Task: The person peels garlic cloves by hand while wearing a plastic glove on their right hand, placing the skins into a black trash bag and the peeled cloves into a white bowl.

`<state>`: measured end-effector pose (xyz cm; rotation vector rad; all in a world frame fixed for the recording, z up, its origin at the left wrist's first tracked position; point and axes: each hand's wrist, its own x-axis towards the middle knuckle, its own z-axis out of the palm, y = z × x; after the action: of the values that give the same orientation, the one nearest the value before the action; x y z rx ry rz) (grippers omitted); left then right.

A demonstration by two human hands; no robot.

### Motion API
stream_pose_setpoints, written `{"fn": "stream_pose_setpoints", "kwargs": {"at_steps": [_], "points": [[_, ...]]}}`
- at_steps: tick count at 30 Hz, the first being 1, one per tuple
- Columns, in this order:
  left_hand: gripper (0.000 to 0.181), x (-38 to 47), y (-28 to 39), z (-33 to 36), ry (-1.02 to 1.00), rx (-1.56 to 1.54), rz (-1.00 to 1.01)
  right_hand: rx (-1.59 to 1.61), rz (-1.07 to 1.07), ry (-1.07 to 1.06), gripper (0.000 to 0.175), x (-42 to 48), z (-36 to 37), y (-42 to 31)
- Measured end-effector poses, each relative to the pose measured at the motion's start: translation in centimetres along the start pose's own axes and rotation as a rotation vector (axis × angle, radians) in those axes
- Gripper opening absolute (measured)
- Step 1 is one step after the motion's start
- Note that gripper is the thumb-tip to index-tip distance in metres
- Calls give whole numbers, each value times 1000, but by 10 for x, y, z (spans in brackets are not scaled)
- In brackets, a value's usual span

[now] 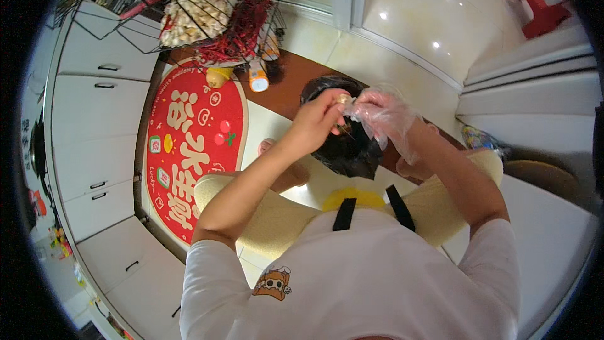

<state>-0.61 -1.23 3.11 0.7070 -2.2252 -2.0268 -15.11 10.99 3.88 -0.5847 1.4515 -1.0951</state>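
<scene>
My bare left hand (pixel 322 120) pinches a small pale piece, seemingly a garlic clove (pixel 343 99), between thumb and fingertips. Close on its right, my right hand (pixel 377 107) wears a clear plastic glove, its fingertips bent in at the same small piece. Both hands are over a bin or container lined with a black plastic bag (pixel 354 153), which stands on the floor between my feet. Some small scraps show inside the bag. What exactly the gloved fingertips hold is too small to tell.
A black wire rack (pixel 141 49) at the upper left holds garlic bulbs (pixel 203 4) and dried red chillies (pixel 240 33). Beneath it are bottles (pixel 258 78). A red mat (pixel 198 151) lies by white cabinets (pixel 99 108). A red plastic stool (pixel 535 9) stands at the upper right.
</scene>
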Motion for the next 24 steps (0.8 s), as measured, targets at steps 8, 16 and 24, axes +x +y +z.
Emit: {"fn": "stream_pose_setpoints", "kwargs": {"at_steps": [8,16,24], "points": [[26,-7,4,1,57,339,212,-82,59,4,15,-12,7,-12],[28,-7,4,4,63,520,389,-56,199,-54,19,-12,2,-3],[22,-8,2,12,20,217,147,-291,85,-16,14,-15,5,-11]]}}
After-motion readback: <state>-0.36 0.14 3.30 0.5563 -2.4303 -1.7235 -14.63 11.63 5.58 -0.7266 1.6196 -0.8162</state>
